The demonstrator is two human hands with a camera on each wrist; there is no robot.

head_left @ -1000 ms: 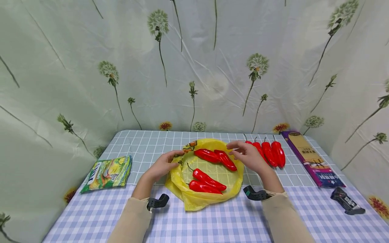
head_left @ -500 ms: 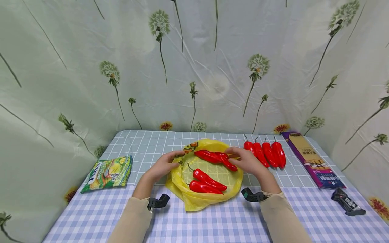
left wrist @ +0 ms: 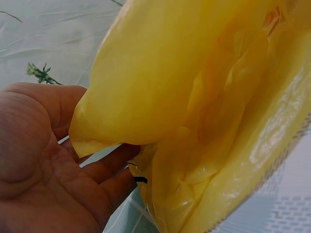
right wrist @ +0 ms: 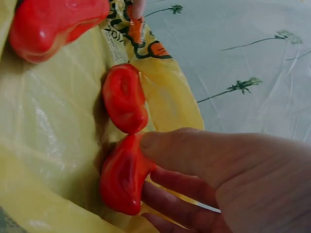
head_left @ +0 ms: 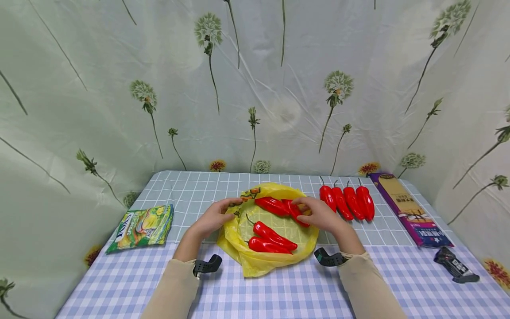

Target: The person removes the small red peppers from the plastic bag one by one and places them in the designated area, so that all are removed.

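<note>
A yellow plastic bag [head_left: 275, 268] lies spread open in the middle of the table, its rim folded out into a ring. Inside it are several glossy red peppers, two at the front and two at the back. My right hand [head_left: 320, 214] reaches over the right rim, thumb and fingers round the back right red pepper [right wrist: 123, 175]; another red pepper [right wrist: 124, 99] touches its end. At the bag's left rim, my left hand [head_left: 210, 218] holds the yellow film between thumb and fingers. In the left wrist view the bag's film hides those fingertips.
Right of the bag, several red peppers [head_left: 350, 201] lie in a row. Beyond them is a purple and tan packet [head_left: 410, 208], with a small black wrapped packet [head_left: 455, 264] nearer the front. A green snack bag [head_left: 141, 228] lies at left. A floral curtain [head_left: 279, 110] hangs behind.
My right hand has moved left and down into the bag, its fingers coming round the back right pepper, which has shifted slightly. My left hand stays at the rim.
</note>
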